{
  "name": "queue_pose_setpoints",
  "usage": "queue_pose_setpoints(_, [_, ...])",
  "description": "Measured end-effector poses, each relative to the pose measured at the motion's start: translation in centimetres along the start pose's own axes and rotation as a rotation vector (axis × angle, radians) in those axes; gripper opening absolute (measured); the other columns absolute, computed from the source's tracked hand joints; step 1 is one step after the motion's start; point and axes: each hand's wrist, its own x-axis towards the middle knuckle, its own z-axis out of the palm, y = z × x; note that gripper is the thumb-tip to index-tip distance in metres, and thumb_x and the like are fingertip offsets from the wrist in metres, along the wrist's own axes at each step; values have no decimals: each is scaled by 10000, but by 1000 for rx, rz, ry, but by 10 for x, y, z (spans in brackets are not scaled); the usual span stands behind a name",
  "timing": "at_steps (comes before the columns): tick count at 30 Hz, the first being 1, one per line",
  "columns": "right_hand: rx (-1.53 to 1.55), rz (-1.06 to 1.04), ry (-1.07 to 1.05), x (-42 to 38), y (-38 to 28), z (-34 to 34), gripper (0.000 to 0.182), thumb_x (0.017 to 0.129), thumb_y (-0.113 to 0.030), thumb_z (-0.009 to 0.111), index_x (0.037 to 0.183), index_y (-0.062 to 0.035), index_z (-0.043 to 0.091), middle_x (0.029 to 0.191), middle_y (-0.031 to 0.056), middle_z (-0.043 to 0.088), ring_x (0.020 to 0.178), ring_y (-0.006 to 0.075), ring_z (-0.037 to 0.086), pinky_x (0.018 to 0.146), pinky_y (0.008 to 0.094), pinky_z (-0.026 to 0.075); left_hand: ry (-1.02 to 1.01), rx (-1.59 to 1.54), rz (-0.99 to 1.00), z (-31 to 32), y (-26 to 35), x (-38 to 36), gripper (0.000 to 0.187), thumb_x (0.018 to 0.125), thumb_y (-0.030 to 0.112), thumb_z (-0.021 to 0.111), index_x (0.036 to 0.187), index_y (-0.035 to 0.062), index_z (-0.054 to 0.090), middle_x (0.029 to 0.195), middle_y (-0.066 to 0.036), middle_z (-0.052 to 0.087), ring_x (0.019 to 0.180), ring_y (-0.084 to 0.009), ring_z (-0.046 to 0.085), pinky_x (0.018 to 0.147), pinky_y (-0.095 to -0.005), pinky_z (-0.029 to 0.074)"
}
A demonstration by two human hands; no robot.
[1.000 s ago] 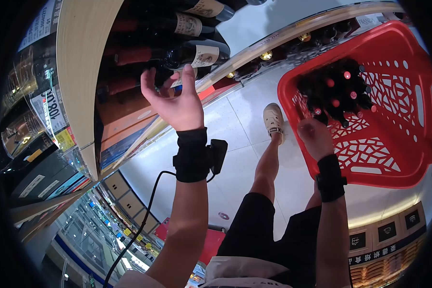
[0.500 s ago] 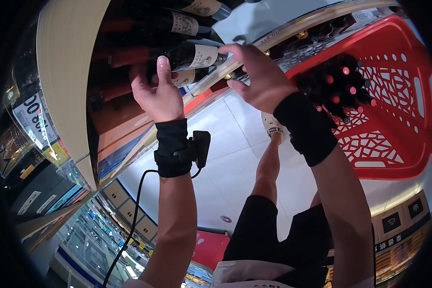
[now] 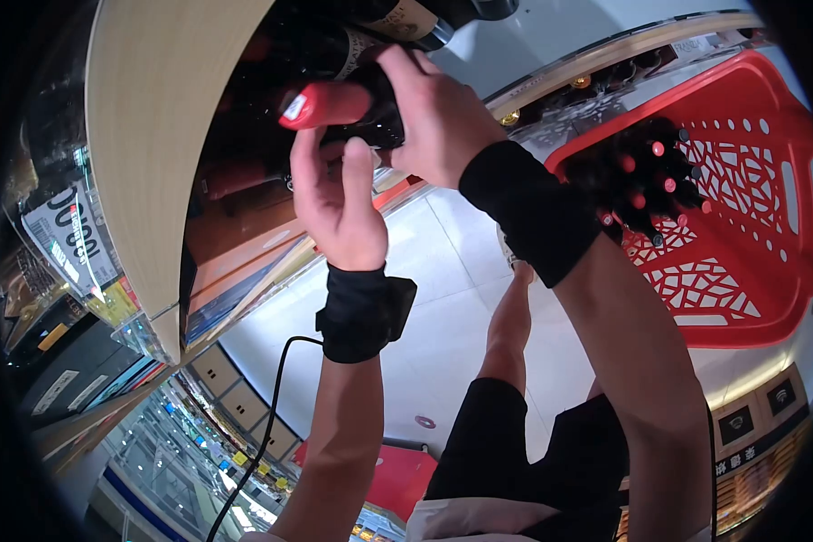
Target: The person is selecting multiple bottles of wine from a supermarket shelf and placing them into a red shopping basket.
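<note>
A dark wine bottle [image 3: 330, 104] with a red capsule is tilted at the shelf, its neck pointing left and toward me. My right hand [image 3: 434, 117] is closed around its body from the right. Below the neck is my left hand [image 3: 341, 199], thumb and fingers apart; the fingertips reach up behind the red capsule. Behind both hands, more dark bottles lie on the shelf, one with a pale label [image 3: 405, 23]. Another red-capped bottle [image 3: 235, 179] lies lower down, left of my left hand.
At right, a red shopping basket [image 3: 768, 298] on the floor holds several dark bottles [image 3: 655, 181]. A pale wooden shelf panel [image 3: 144, 154] rises at left, beside a price tag [image 3: 70, 237]. The shelf's front edge [image 3: 605, 54] runs across the top right.
The bottle has turned from lying label-up to pointing its red neck toward me. My right hand has moved left and closed around it. My left hand has moved slightly right and down.
</note>
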Motion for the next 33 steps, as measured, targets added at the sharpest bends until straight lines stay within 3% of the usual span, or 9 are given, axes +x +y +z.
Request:
queue_pose_setpoints(1, [-41,-62,78,-1,3,-2,705,695,-114,839,1279,-36,451,1097,271,617,932,444,671,803,470,570,-19,-12,22,3,0,-5,455,952,24,585,1393,-16,482,1287,-116,590,894,-107,561,734,-236,473])
queue_pose_setpoints(4, [-51,-35,141,-3,11,-14,806,669,-256,902,1292,-35,440,1176,234,600,1055,409,654,888,459,554,-153,60,-54,0,-13,-13,574,875,-82,592,1423,-5,439,1398,-127,525,1124,-168,576,862,-280,510])
queue_pose_setpoints(6, [65,-6,158,-4,16,-24,716,647,-212,905,1221,-39,515,1228,190,605,1105,370,642,954,437,529,-195,122,-78,5,-22,-16,610,854,-88,638,1422,6,436,1410,-126,515,1206,-204,567,918,-317,515])
queue_pose_setpoints(10, [167,92,171,-14,28,-36,657,636,-185,895,1173,-56,539,1106,155,657,1048,347,663,926,401,523,-243,301,-179,24,-29,-19,746,824,4,764,1470,23,391,1458,-169,464,1321,-298,508,1043,-413,491])
queue_pose_setpoints(14, [298,110,232,-20,43,-35,653,654,-178,884,1201,-29,561,1049,98,672,998,232,671,916,344,518,-325,363,-181,35,-52,-14,871,778,32,819,1501,16,334,1420,-213,454,1231,-312,564,870,-352,602])
queue_pose_setpoints(22, [563,187,324,-40,43,-63,682,673,-101,890,1246,-7,532,1104,84,656,1017,155,647,913,305,526,-347,476,-98,49,-38,-12,921,717,38,860,1489,41,359,1448,-241,414,1285,-403,496,1022,-410,490])
queue_pose_setpoints(27, [660,395,392,-53,29,-106,432,727,-61,872,1093,5,651,1015,66,709,917,140,688,826,280,567,-391,481,57,41,-35,-6,953,658,51,902,1472,137,414,1473,-211,392,1367,-389,421,1104,-416,419])
queue_pose_setpoints(30, [724,540,534,-81,33,-131,427,746,-97,869,1100,0,650,1009,69,701,899,141,679,808,281,564,-460,456,94,48,-20,-7,939,641,58,909,1450,129,438,1480,-204,396,1376,-379,422,1132,-418,388])
queue_pose_setpoints(33, [775,487,542,-113,36,-160,441,763,-91,847,1141,-2,636,1047,64,684,942,138,667,834,282,555,-615,209,-70,65,-8,-12,908,634,42,917,1418,102,460,1488,-145,428,1289,-277,528,1079,-396,455])
